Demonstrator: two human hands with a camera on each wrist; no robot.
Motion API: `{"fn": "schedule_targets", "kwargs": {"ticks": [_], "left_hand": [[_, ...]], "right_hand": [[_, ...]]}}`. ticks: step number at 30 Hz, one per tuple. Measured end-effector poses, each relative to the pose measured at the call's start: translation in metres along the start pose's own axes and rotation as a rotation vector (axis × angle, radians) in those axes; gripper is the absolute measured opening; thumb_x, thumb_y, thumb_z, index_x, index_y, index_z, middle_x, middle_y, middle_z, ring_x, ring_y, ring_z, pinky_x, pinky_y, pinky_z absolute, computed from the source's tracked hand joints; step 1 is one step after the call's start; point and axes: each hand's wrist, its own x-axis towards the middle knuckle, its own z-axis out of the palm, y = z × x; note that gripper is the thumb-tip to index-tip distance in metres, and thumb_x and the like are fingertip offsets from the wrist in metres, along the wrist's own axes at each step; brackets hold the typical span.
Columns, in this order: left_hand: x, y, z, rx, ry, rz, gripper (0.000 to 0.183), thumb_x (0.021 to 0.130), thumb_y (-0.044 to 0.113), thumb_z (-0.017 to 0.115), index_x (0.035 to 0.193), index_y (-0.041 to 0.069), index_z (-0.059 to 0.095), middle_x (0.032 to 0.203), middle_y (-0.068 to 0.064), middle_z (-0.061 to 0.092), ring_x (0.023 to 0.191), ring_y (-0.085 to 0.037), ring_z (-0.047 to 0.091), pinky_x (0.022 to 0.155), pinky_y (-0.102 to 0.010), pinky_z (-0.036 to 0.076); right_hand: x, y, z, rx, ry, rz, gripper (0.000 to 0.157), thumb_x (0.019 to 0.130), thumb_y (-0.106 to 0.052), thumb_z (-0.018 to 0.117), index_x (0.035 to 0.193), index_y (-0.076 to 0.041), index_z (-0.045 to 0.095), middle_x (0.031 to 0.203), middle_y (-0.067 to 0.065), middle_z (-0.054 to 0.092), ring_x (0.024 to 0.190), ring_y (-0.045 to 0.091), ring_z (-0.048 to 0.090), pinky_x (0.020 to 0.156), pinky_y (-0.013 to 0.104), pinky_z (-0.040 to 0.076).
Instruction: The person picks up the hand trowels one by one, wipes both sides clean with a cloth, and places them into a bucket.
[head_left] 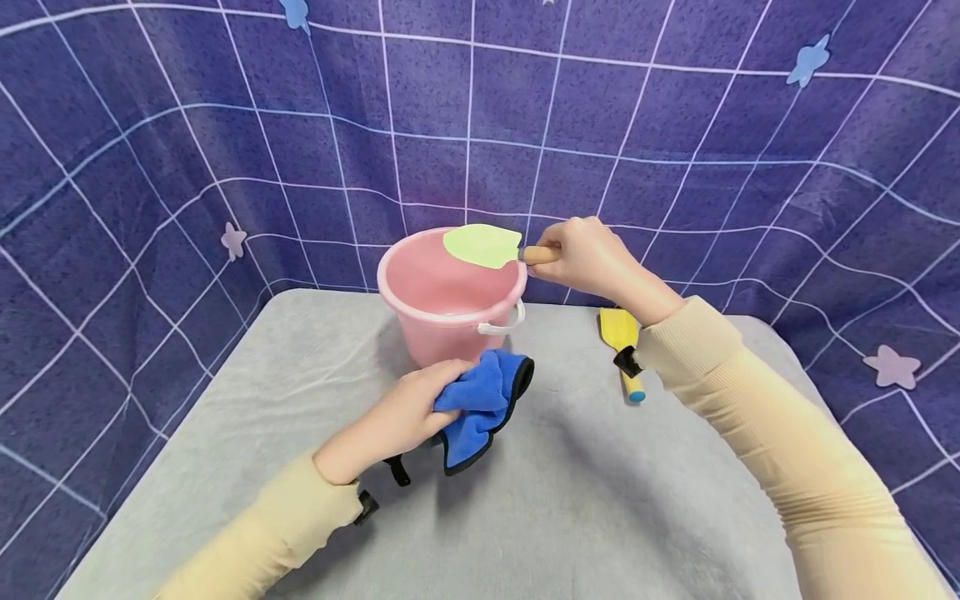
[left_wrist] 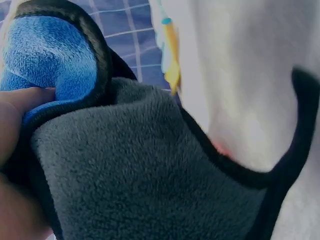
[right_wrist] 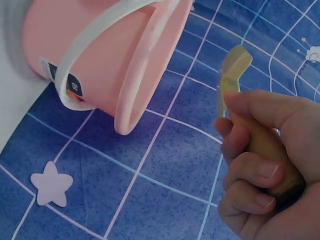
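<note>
My right hand (head_left: 588, 254) grips the tan handle of a toy shovel (head_left: 483, 245) with a pale green blade. In the head view the blade overlaps the far right rim of a pink bucket (head_left: 442, 333), level and pointing left. The right wrist view shows my fingers curled round the handle (right_wrist: 265, 142), with the bucket to the left. My left hand (head_left: 405, 408) holds a bunched cloth (head_left: 483, 400), blue with black edging, in front of the bucket. In the left wrist view the cloth's dark grey side (left_wrist: 135, 165) faces the camera and my thumb presses its blue side.
A yellow toy shovel (head_left: 619, 329) with a blue handle end lies on the grey table cover (head_left: 600, 500), right of the bucket. The bucket's white handle (head_left: 502, 321) hangs down at its right. Behind stands a purple-blue curtain (head_left: 480, 100) with a grid and star pattern.
</note>
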Motion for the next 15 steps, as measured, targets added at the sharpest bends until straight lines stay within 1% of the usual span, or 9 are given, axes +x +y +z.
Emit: {"fn": "schedule_targets", "kwargs": {"ticks": [3, 6, 9, 12, 15], "left_hand": [[0.0, -0.001, 0.006, 0.067, -0.013, 0.018, 0.049, 0.083, 0.011, 0.067, 0.129, 0.011, 0.051, 0.123, -0.004, 0.06, 0.113, -0.018, 0.056, 0.097, -0.037, 0.045], [0.001, -0.002, 0.011, 0.116, -0.02, 0.026, 0.047, 0.084, 0.014, 0.066, 0.128, 0.013, 0.051, 0.122, -0.002, 0.059, 0.113, -0.016, 0.055, 0.096, -0.036, 0.046], [0.002, -0.002, 0.016, 0.158, -0.034, 0.039, 0.044, 0.087, 0.016, 0.065, 0.129, 0.015, 0.051, 0.122, 0.0, 0.058, 0.114, -0.015, 0.054, 0.095, -0.035, 0.046], [0.002, -0.002, 0.019, 0.198, -0.038, 0.072, 0.042, 0.089, 0.019, 0.063, 0.128, 0.015, 0.051, 0.122, 0.0, 0.058, 0.113, -0.015, 0.053, 0.095, -0.034, 0.046], [0.002, -0.003, 0.023, 0.252, -0.032, 0.116, 0.038, 0.09, 0.02, 0.061, 0.127, 0.014, 0.052, 0.12, 0.001, 0.058, 0.11, -0.015, 0.054, 0.095, -0.032, 0.046]], "right_hand": [[0.009, -0.004, 0.002, -0.024, -0.027, 0.007, 0.022, 0.081, -0.032, 0.069, 0.081, -0.01, 0.068, 0.062, -0.001, 0.05, 0.055, 0.014, 0.044, 0.051, 0.027, 0.035], [0.018, -0.009, 0.004, -0.044, -0.056, 0.003, 0.021, 0.081, -0.032, 0.068, 0.078, -0.011, 0.066, 0.06, -0.003, 0.043, 0.056, 0.014, 0.039, 0.051, 0.027, 0.032], [0.026, -0.014, 0.006, -0.055, -0.089, 0.005, 0.021, 0.08, -0.03, 0.066, 0.071, -0.012, 0.063, 0.058, -0.004, 0.038, 0.055, 0.013, 0.036, 0.051, 0.026, 0.031], [0.034, -0.017, 0.012, -0.048, -0.12, 0.025, 0.022, 0.079, -0.029, 0.065, 0.065, -0.013, 0.057, 0.057, -0.005, 0.035, 0.055, 0.013, 0.034, 0.051, 0.027, 0.03], [0.042, -0.019, 0.021, -0.056, -0.144, 0.049, 0.022, 0.078, -0.029, 0.065, 0.066, -0.013, 0.057, 0.059, -0.004, 0.037, 0.059, 0.014, 0.037, 0.053, 0.028, 0.032]]}}
